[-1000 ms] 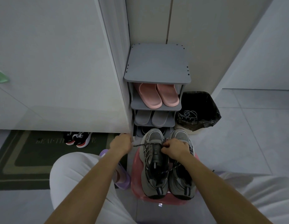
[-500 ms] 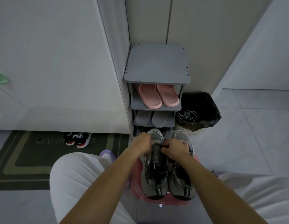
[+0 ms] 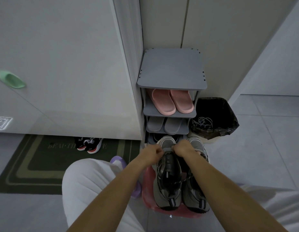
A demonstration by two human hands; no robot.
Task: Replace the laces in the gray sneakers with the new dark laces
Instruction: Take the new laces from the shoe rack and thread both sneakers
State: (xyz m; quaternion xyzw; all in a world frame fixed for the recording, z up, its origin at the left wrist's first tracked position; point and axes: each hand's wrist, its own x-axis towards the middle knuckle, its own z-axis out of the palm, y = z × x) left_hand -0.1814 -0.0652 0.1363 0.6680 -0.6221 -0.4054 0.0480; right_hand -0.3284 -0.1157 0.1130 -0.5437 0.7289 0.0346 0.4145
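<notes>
Two gray sneakers stand side by side on a red stool (image 3: 148, 186) between my knees, toes pointing away. Over the left sneaker (image 3: 168, 181), near its toe end, my left hand (image 3: 151, 154) and my right hand (image 3: 184, 149) sit close together with curled fingers, each pinching the dark lace at the lowest eyelets. The lace itself is mostly hidden under my fingers. The right sneaker (image 3: 195, 195) lies partly under my right forearm, with a dark lace strand across its opening.
A gray shoe rack (image 3: 172, 69) stands right behind the stool with pink slippers (image 3: 172, 101) and gray slippers (image 3: 163, 125). A black-lined bin (image 3: 215, 114) holding pale old laces is at its right. Black-red shoes (image 3: 90, 144) sit on a green mat (image 3: 28, 164) at left.
My left hand, which was pulling a lace end out to the left a second ago, has come back in to the left sneaker's toe end beside my right hand.
</notes>
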